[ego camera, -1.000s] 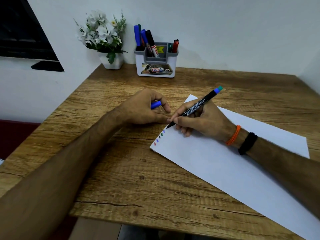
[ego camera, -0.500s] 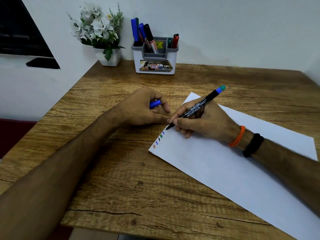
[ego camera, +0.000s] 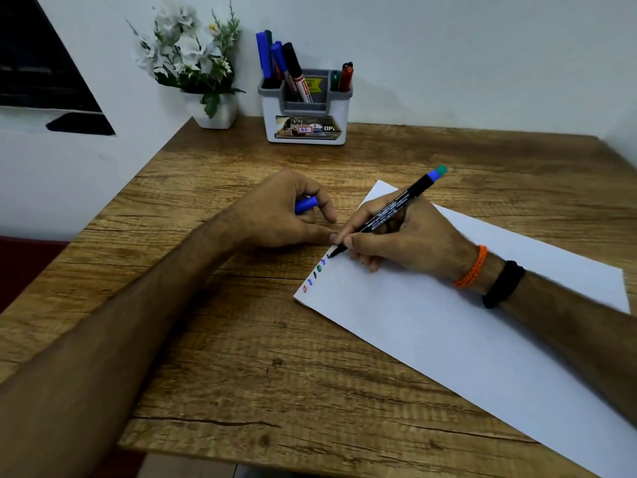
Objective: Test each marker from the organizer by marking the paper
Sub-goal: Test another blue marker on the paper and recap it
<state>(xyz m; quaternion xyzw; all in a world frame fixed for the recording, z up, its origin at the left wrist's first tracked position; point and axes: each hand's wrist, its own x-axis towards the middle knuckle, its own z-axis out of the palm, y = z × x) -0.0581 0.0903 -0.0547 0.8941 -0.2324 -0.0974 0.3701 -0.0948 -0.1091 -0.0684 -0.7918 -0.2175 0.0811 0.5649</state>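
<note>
My right hand (ego camera: 406, 236) grips a slim black marker (ego camera: 396, 210) with a blue and green end, its tip touching the white paper (ego camera: 448, 326) near the left edge. A row of small red, blue and green marks (ego camera: 314, 276) runs along that edge below the tip. My left hand (ego camera: 279, 212) rests on the table beside the paper and holds a blue cap (ego camera: 306, 204) in its curled fingers. The white and grey organizer (ego camera: 305, 112) stands at the back by the wall with several markers upright in it.
A white pot of artificial flowers (ego camera: 193, 67) stands left of the organizer. The wooden table (ego camera: 241, 357) ends close to me at the front and drops off on the left. A dark window (ego camera: 38, 63) sits in the left wall.
The marker tip has crept slightly down the paper's left edge, leaving a new dark blue stroke. My left hand keeps holding the cap. The camera shifted a little.
</note>
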